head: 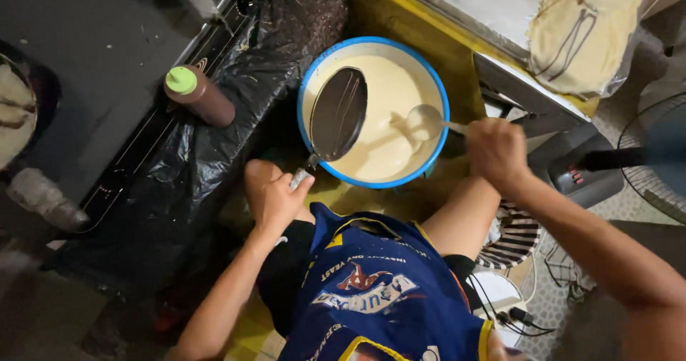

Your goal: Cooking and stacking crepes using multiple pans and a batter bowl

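Observation:
A blue-rimmed bowl [309, 82] full of pale batter sits on the floor in front of my knees. My left hand [274, 195] grips the handle of a small dark pan [339, 114], which is held tilted over the bowl's left side. My right hand [496, 151] holds a metal ladle [424, 121] whose cup rests in the batter at the bowl's right. A stack of thin crepes [582, 28] with dark drizzle lines lies on a metal tray at the top right.
A brown squeeze bottle [202, 94] with a green cap lies on black plastic sheeting [193, 154] to the left. A stove top [93, 61] lies beyond it. A fan [654, 161] and a power strip with cables [511, 311] are at the right.

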